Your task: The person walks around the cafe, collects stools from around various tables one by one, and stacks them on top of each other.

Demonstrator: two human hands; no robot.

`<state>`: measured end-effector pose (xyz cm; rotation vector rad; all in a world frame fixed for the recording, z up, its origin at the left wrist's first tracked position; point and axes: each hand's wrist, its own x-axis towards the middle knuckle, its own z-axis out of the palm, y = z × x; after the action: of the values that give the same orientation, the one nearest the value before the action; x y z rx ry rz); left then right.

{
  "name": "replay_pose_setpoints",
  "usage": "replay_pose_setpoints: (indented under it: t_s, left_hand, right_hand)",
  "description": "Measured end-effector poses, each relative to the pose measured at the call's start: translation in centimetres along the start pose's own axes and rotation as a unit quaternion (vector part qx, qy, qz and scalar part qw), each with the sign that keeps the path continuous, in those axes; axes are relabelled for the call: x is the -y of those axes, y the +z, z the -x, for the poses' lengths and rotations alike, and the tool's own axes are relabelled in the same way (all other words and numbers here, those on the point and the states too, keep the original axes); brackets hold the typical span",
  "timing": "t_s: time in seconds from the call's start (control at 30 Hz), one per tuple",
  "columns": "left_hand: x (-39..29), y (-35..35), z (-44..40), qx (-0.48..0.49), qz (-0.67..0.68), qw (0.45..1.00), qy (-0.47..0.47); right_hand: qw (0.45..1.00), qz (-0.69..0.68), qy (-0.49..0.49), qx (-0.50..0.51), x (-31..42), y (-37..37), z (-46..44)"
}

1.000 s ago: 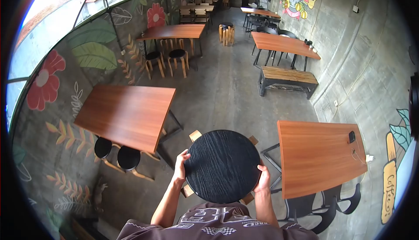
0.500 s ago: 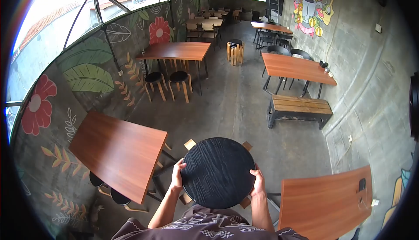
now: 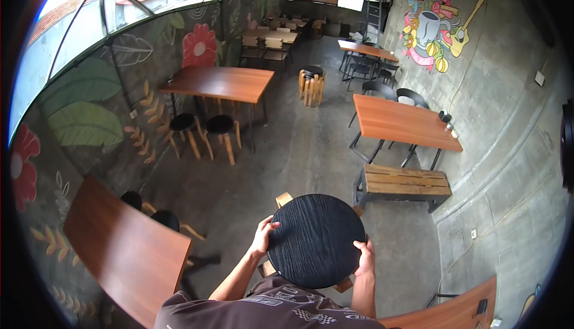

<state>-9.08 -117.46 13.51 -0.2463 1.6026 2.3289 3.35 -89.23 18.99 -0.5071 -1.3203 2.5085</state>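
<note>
Right in front of my body I carry a round stool (image 3: pixel 317 239) with a black wood-grain seat. Tips of its light wooden legs stick out around the rim. My left hand (image 3: pixel 263 235) grips the seat's left edge, thumb on top. On the right edge my right hand (image 3: pixel 364 257) is wrapped the same way. The fingers under the seat are hidden in both cases. Most of the stool's underside is hidden too.
A brown table (image 3: pixel 128 245) with black-topped stools (image 3: pixel 165 219) is at left, another table (image 3: pixel 439 311) at lower right. Ahead are a wooden bench (image 3: pixel 406 182), a right-hand table (image 3: pixel 403 122), a left-hand table (image 3: pixel 221 82) and a stool stack (image 3: pixel 311 87) mid-aisle.
The view has advanced and turned; the near tables have slid lower and the bench and stool stack look closer. The stool stays in both hands, now slightly right in view.
</note>
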Motion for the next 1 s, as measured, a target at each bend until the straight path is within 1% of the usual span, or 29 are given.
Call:
replay_pose_setpoints:
  t_s: [0.13, 0.2, 0.27, 0.33, 0.37, 0.43, 0.47, 0.53, 0.57, 0.63, 0.67, 0.7, 0.73, 0.77, 0.8, 0.83, 0.87, 0.9, 0.93, 0.97, 1.0]
  left_hand:
    - [-2.9, 6.1, -12.1, 0.054, 0.014, 0.998, -0.011]
    - [-4.6, 8.1, -17.2, 0.085, 0.007, 0.996, 0.012]
    - [-5.7, 9.7, -22.5, 0.061, -0.011, 0.998, -0.015]
    - [-6.9, 12.4, -26.7, 0.078, -0.006, 0.997, -0.002]
    - [-6.3, 12.6, -29.8, 0.063, -0.005, 0.998, 0.0]
    - [-8.5, 14.7, -33.8, 0.041, -0.019, 0.999, -0.003]
    - [-7.9, 14.9, -37.1, 0.028, -0.008, 1.0, 0.005]
    - [-11.2, 17.4, -41.1, 0.04, -0.017, 0.999, -0.005]
    - [-11.4, 18.5, -43.6, 0.025, -0.005, 1.0, 0.006]
    - [-10.3, 18.5, -50.3, -0.023, -0.007, 0.999, 0.031]
    - [-11.4, 19.6, -52.7, -0.03, 0.007, 0.999, 0.029]
    - [-12.5, 20.6, -54.9, -0.054, 0.005, 0.998, 0.041]
    - [-13.4, 21.5, -57.0, -0.078, 0.001, 0.996, 0.051]
    - [-11.7, 19.3, -61.7, -0.022, 0.013, 0.998, 0.065]
    - [-12.9, 20.1, -64.0, -0.015, 0.013, 0.997, 0.078]
    - [-13.9, 20.9, -66.3, -0.008, 0.015, 0.996, 0.089]
    - [-16.6, 24.3, -66.3, -0.095, 0.005, 0.99, 0.107]
    - [-18.1, 25.9, -67.6, -0.13, -0.008, 0.987, 0.093]
    - [-18.6, 26.4, -70.1, -0.152, -0.02, 0.983, 0.098]
    - [-20.4, 27.7, -71.9, -0.107, -0.028, 0.982, 0.15]
    - [-21.6, 28.8, -74.0, -0.088, -0.03, 0.981, 0.168]
  right_hand:
    - [0.999, 0.018, -0.033, -0.027, 3.9, 1.3, -10.8]
    - [0.996, 0.033, -0.043, -0.069, 5.0, 2.4, -16.1]
    - [0.997, 0.041, -0.029, -0.06, 5.6, 3.1, -21.1]
    - [0.998, 0.03, -0.047, -0.037, 6.9, 2.6, -27.0]
    - [0.998, 0.024, -0.049, -0.035, 6.9, 2.7, -29.9]
    - [0.998, 0.039, -0.035, -0.036, 6.8, 2.8, -36.4]
    - [0.998, 0.053, -0.026, -0.034, 6.4, 2.7, -39.9]
    - [0.996, 0.08, -0.012, -0.042, 5.6, 2.4, -47.3]
    - [0.996, 0.08, 0.002, -0.039, 5.7, 2.2, -51.0]
    - [0.997, 0.073, 0.026, -0.008, 6.3, 3.2, -57.8]
    - [0.997, 0.07, 0.028, 0.003, 6.8, 4.1, -61.3]
    - [0.996, 0.073, 0.029, 0.032, 7.4, 4.7, -65.0]
    - [0.996, 0.069, 0.033, 0.037, 8.0, 5.1, -67.9]
    - [0.995, 0.075, 0.033, 0.062, 9.3, 6.4, -70.6]
    - [0.992, 0.081, 0.031, 0.087, 10.5, 7.7, -73.9]
    - [0.992, 0.079, 0.03, 0.091, 11.1, 8.8, -77.4]
    - [0.991, 0.091, 0.027, 0.096, 11.3, 9.5, -80.7]
    - [0.989, 0.106, 0.029, 0.1, 11.7, 10.0, -83.4]
    - [0.983, 0.137, 0.03, 0.118, 12.7, 11.0, -85.9]
    - [0.98, 0.153, 0.017, 0.13, 12.9, 11.6, -88.4]
    - [0.975, 0.168, -0.002, 0.143, 13.1, 12.4, -91.5]
